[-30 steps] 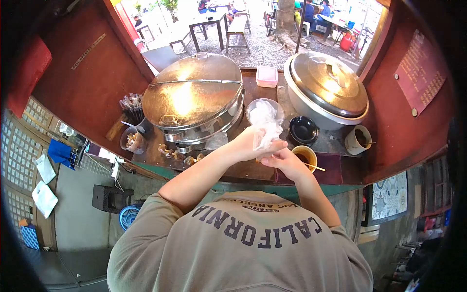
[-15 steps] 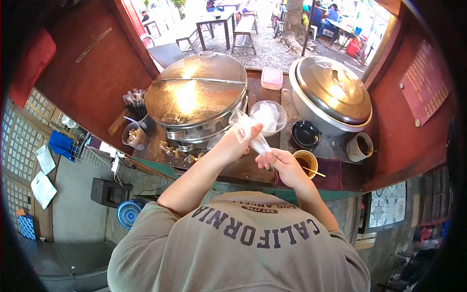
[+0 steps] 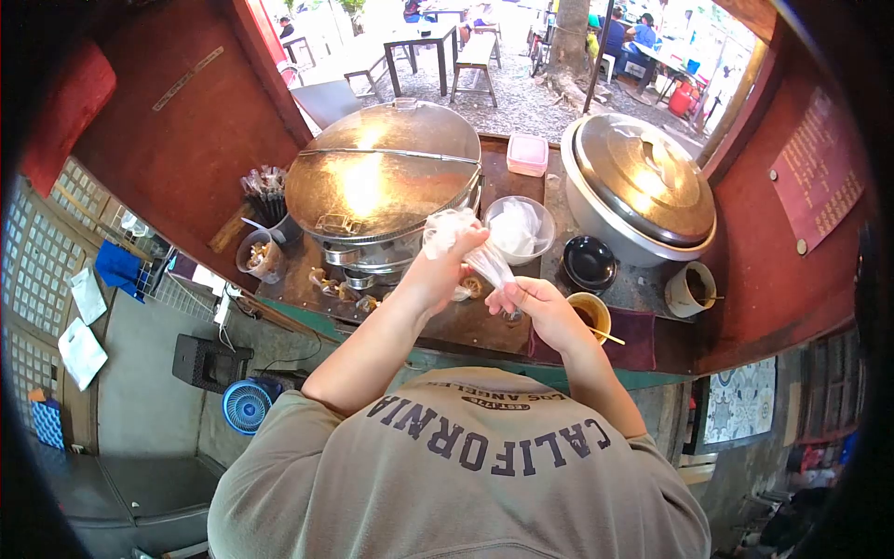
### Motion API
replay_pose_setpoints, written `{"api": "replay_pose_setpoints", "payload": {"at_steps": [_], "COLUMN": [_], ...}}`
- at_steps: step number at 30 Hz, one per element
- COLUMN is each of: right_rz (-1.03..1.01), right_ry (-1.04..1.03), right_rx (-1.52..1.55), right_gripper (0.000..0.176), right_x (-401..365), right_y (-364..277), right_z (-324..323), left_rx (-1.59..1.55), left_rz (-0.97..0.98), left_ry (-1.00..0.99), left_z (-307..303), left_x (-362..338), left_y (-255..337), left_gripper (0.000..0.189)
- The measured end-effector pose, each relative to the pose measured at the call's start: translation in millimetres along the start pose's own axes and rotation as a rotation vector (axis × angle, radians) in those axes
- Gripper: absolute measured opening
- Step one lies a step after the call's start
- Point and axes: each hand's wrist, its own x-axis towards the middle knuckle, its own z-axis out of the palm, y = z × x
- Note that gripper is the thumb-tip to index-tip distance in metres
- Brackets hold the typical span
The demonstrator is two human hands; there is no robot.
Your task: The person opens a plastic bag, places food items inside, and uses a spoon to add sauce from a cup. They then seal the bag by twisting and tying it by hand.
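Note:
A clear plastic bag [image 3: 488, 264] is stretched slantwise between my two hands. My left hand [image 3: 440, 270] is closed around its upper part, and the bag bunches up over the fingers. Lower down, my right hand [image 3: 538, 306] pinches the narrow end. Just beyond them is a clear round bowl [image 3: 548, 244] with white, thin plastic bags [image 3: 512, 228] inside. Beside my right hand stands a tub of brown sauce [image 3: 587, 306] with a yellow handle sticking out. Part of a small knotted bag of something brown [image 3: 472, 286] shows between my hands.
A large round lidded steel pan [image 3: 382, 168] stands at left, a big lidded pot [image 3: 643, 182] at right. Black bowls [image 3: 589, 263], a pink-lidded box [image 3: 528, 154] and a white tub [image 3: 691, 289] share the counter. Several small tied bags [image 3: 345, 291] lie along its front left.
My left hand has shifted slightly left and down, with the bag now fanned out between my hands. My right hand keeps its pinch. The whole view has shifted slightly.

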Motion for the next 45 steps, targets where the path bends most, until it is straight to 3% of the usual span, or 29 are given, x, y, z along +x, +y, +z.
{"api": "replay_pose_setpoints", "payload": {"at_steps": [3,5,7,8,9,10,11,12,15,18,19,23,25,26,28,30,33,35,38,39,42,43,45], "right_rz": [0.028,0.053,0.090,0.102,0.111,0.119,0.109,0.127,0.181,0.122,0.107,0.118,0.111,0.077,0.035,-0.144,-0.307,-0.343,-0.427,-0.445,-0.232,-0.264,-0.252], "right_ry": [0.009,-0.002,-0.033,0.014,0.058,0.099,-0.112,-0.152,-0.192,-0.174,-0.180,-0.174,-0.203,-0.204,-0.174,-0.165,0.029,0.150,0.260,0.312,0.203,0.213,0.197], "right_rx": [-0.002,-0.014,-0.042,-0.044,-0.051,-0.060,-0.076,-0.148,-0.171,-0.142,-0.129,-0.130,-0.155,-0.147,-0.153,-0.534,-0.887,-1.010,-1.000,-1.051,-0.928,-0.875,-0.858], "right_gripper": [0.037,0.035,0.033,0.032,0.032,0.031,0.029,0.030,0.035,0.039,0.039,0.035,0.032,0.039,0.032,0.023,0.013,0.008,0.007,0.005,0.005,0.007,0.009], "right_x": [0,-3,-6,-8,-12,-15,-13,-15,-21,-26,-27,-36,-41,-43,-46,-42,-39,-38,-36,-33,-35,-34,-35], "right_y": [8,7,5,3,-1,-4,17,9,-3,7,7,-5,-6,-4,1,1,-1,9,10,14,8,15,11], "right_z": [-10,-15,-16,-13,-6,-3,-20,-19,-10,-6,-4,6,7,9,13,11,21,22,26,26,15,12,12], "left_rx": [0.109,0.617,1.281,1.527,1.729,1.787,1.815,1.838,1.754,1.759,1.815,1.916,1.667,1.539,1.194,0.696,0.135,-0.205,-0.337,-0.149,1.358,1.587,1.624], "left_rz": [0.457,0.963,1.164,1.153,1.145,1.166,1.046,0.923,0.810,0.962,1.016,0.917,0.745,0.663,0.277,-0.057,-0.366,-0.507,-0.428,-0.334,0.495,0.732,0.873], "left_ry": [0.175,0.216,0.029,-0.160,-0.384,-0.382,-0.426,-0.469,-0.542,-0.522,-0.491,-0.606,-0.657,-0.680,-0.718,-0.684,-0.412,-0.247,-0.329,-0.324,-0.209,-0.194,-0.195], "left_z": [-5,1,8,13,17,24,19,12,4,3,3,-4,-5,-5,-5,-11,-9,-6,-1,-4,-11,-11,-15], "left_x": [-6,-19,-43,-44,-45,-47,-45,-41,-40,-47,-50,-56,-58,-58,-58,-55,-62,-62,-62,-60,-57,-57,-50], "left_y": [13,27,39,28,16,8,0,-9,-16,-11,-9,-8,-9,-9,-11,-22,-38,-41,-44,-49,-53,-45,-35], "left_gripper": [0.023,0.027,0.038,0.038,0.039,0.042,0.045,0.048,0.051,0.043,0.032,0.015,0.016,0.018,0.027,0.030,0.028,0.039,0.044,0.041,0.042,0.031,0.019]}}
